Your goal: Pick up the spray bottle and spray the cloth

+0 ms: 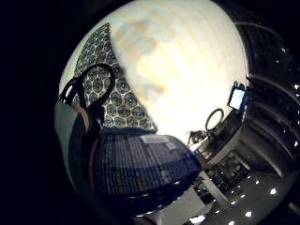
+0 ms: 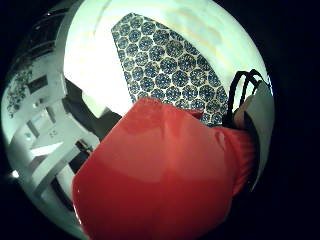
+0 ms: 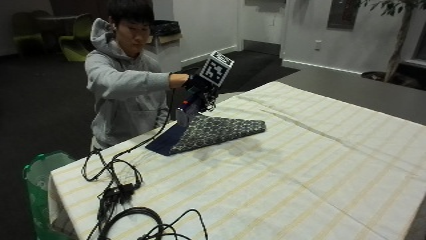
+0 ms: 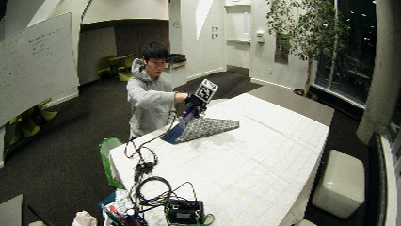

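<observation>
- One spray bottle (image 3: 187,107) is lifted off the table, left of centre in the outside view, tilted with its base toward the cloth (image 3: 216,131) just below it.
- Its red head (image 2: 160,185) fills the lower half of the thumb-side palm view; the dark labelled body (image 1: 145,164) sits low in the little-finger-side view, so it lies close against the palm.
- It looks like rigid plastic, smooth and probably a bit slippery, likely light to middling depending on fill, which I cannot see; the neck under the head, with a finger on the trigger, seems the sensible place to hold.
- The gloved right hand (image 3: 197,84) has its fingers wrapped round the bottle's upper part, arm stretched forward from the shoulder at about chest height.
- The cloth, folded and patterned blue and white, lies soft and flat on the striped tablecloth (image 3: 319,170).
- Cables (image 3: 116,190) trail across the lower left of the table.
</observation>
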`<state>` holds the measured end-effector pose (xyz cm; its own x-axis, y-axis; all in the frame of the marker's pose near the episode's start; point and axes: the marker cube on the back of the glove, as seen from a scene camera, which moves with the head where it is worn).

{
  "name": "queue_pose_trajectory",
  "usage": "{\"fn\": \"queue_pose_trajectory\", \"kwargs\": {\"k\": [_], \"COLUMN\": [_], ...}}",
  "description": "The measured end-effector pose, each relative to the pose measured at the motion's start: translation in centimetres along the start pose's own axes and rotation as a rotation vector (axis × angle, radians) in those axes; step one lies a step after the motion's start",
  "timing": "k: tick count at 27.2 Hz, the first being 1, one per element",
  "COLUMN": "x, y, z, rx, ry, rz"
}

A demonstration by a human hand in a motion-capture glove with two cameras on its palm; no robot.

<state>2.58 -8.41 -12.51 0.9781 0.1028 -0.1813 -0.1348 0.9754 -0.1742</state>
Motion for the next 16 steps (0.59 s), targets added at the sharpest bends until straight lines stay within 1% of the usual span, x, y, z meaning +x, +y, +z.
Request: {"fn": "queue_pose_trajectory", "kwargs": {"k": [5, 10, 13, 16], "x": [-0.8, -0.3, -2.1, -4.1], "y": [-1.3, -3.3, -3.9, -3.8], "z": [1.5, 4.4, 4.7, 3.2], "rx": [-0.024, -0.07, -0.056, -0.003], "ry": [0.007, 0.149, 0.028, -0.108], "rz": [0.011, 0.001, -0.037, -0.107]}}
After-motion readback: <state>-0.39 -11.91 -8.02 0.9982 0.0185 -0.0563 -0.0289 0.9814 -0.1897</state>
